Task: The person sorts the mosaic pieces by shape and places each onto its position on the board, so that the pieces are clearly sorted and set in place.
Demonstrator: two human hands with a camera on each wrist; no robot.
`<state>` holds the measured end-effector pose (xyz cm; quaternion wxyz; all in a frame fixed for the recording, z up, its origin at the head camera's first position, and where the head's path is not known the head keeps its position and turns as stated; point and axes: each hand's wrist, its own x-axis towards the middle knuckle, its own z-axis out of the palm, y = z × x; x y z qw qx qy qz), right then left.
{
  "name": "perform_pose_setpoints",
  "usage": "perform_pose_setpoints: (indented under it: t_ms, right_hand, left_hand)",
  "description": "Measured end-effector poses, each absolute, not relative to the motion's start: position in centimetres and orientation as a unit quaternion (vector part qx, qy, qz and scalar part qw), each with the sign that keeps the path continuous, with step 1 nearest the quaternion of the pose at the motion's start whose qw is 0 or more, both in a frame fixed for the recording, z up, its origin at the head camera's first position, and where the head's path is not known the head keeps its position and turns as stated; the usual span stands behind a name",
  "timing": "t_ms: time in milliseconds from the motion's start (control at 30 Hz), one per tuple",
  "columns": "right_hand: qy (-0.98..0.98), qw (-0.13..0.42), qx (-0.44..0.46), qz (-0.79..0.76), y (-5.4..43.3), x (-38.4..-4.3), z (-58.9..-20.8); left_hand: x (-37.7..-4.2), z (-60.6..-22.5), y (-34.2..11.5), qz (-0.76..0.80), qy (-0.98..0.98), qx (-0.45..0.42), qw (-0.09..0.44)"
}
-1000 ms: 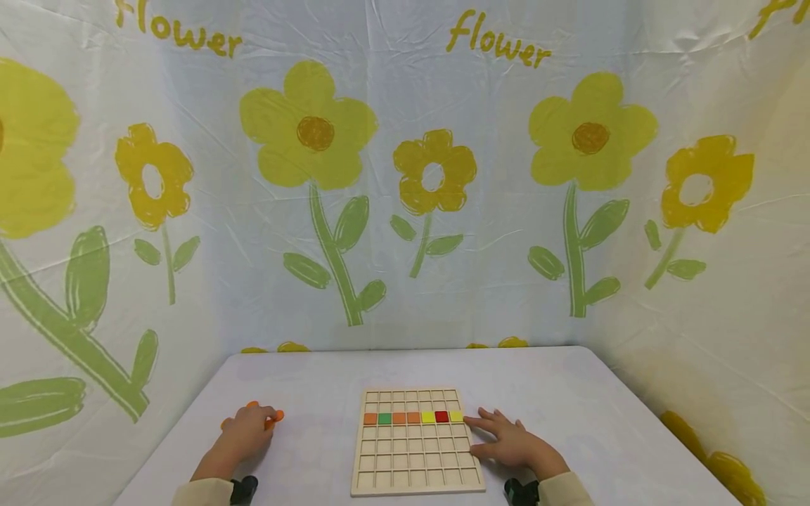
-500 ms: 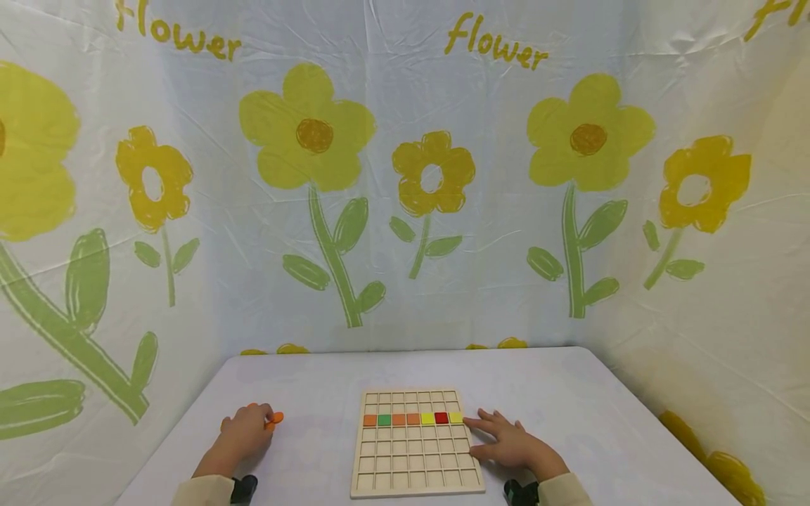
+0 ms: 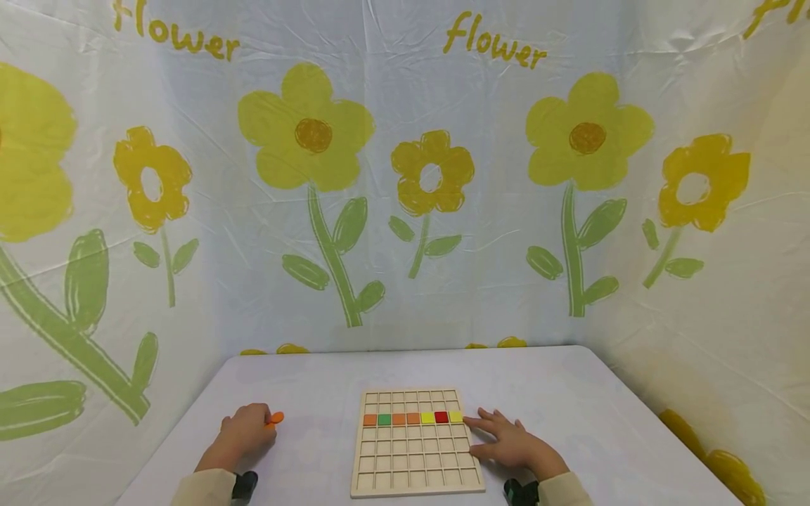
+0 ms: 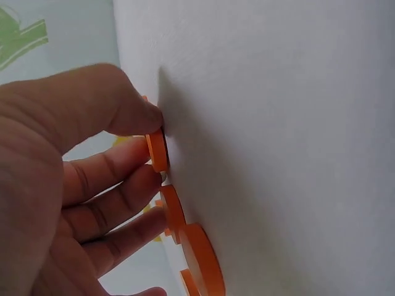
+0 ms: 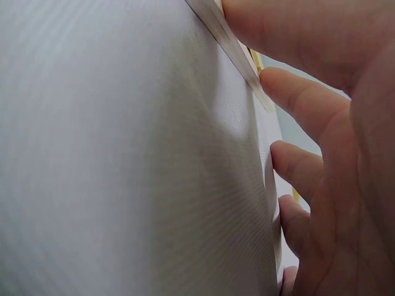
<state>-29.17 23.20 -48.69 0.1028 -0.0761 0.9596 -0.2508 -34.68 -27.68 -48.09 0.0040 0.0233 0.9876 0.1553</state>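
Observation:
At the left of the table, my left hand point(image 3: 245, 430) is bent over several round orange discs point(image 4: 203, 262). In the left wrist view its thumb and forefinger pinch one orange disc point(image 4: 158, 154) close to the tabletop. The other fingers reach down beside a neighbouring disc point(image 4: 174, 213). My right hand point(image 3: 512, 444) lies with fingers spread at the right edge of a wooden grid board point(image 3: 418, 483). Its thumb and forefinger touch that edge. One row of the board holds colored square tiles, among them a green tile point(image 3: 384, 419) and a red tile point(image 3: 441, 417).
The white table point(image 3: 316, 393) carries the board near its middle. A cloth printed with flowers point(image 3: 436, 295) hangs close behind the table's far edge and along both sides.
The left hand's fingers have curled in and its forefinger has come down toward the thumb at the orange discs. The right hand and the board have stayed put.

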Motion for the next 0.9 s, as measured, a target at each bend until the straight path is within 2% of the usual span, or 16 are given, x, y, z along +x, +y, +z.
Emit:
perform_pose_setpoints:
  t_ms: [233,900]
  right_hand:
    - [0.959,0.103,-0.081,-0.25,23.2,-29.1,-48.4]
    - [0.959,0.105,-0.073,-0.252,23.2,-29.1,-48.6]
  left_hand:
    - [-34.7,-47.9,-27.7,0.165,0.986,0.015,0.018]
    - [-34.3,-47.5,-25.4,0.155,0.986,0.058,-0.013]
